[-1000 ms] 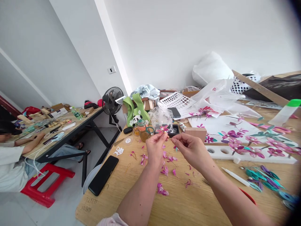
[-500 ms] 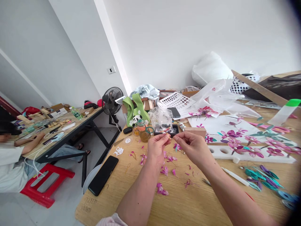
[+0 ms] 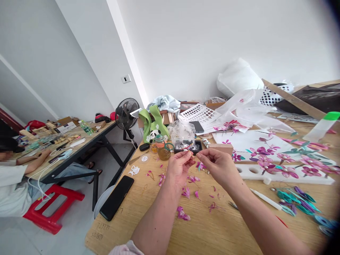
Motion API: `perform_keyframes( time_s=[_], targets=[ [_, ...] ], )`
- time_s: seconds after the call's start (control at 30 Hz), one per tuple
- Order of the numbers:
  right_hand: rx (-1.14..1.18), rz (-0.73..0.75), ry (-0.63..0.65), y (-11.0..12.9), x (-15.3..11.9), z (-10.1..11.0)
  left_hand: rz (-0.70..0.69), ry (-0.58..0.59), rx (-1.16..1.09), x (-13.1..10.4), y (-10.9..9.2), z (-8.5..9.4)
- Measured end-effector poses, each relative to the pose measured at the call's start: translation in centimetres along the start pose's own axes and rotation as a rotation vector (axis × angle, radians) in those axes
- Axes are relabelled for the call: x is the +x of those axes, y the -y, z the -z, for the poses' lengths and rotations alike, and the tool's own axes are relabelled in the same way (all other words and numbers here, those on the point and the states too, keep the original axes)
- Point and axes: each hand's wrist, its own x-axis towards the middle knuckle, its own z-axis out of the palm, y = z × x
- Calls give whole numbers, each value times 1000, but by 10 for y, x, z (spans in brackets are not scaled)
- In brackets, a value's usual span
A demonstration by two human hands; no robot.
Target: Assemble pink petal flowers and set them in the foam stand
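Observation:
Both hands are raised over the middle of the wooden table (image 3: 159, 233), fingertips close together but apart. My left hand (image 3: 180, 168) is pinched, with a small reddish-orange tip showing at the thumb; what it holds is too small to name. Thumb and forefinger of my right hand (image 3: 217, 164) are pressed together, and anything between them is hidden. Loose magenta petals (image 3: 183, 213) lie below the hands. Behind them stands a black tray (image 3: 198, 145) with small parts. Finished pink flowers (image 3: 287, 171) stand in a white foam block (image 3: 245, 170) to the right.
A black phone (image 3: 117, 198) lies at the left edge. Near the back are a jar of amber liquid (image 3: 163, 152) and a green panda bag (image 3: 156, 129). Teal and purple pieces (image 3: 297, 200) and a white pen-like tool (image 3: 265, 199) lie right. A person sits at another table (image 3: 79, 141).
My left hand's fingers have shifted slightly around the small piece. My right hand stays almost in the same place, and the things on the table have not moved.

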Motion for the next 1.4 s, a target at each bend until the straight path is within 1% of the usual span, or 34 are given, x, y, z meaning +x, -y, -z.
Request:
perform_keyframes(
  time_s=[0.23,0.43,0.7,0.83,1.03,1.2,1.4],
  targets=[
    [-7,-1,-4,-1,1,-1,14,4,2,1,0,1],
    [-6,-19,-7,1,1,-1,27,47,-13,0,-1,1],
    [-2,-15,0,0,0,0,46,68,-43,1,-1,3],
    [-7,-19,6,1,0,0,48,46,-67,1,-2,3],
    [-22,-30,11,1,-1,-3,7,10,-70,1,-3,2],
    [-25,-34,28,-1,-2,-4,-105,-43,-27,1,-2,-1],
    [-36,-73,48,4,-5,-7,-218,-104,54,1,-1,-2]
  ],
)
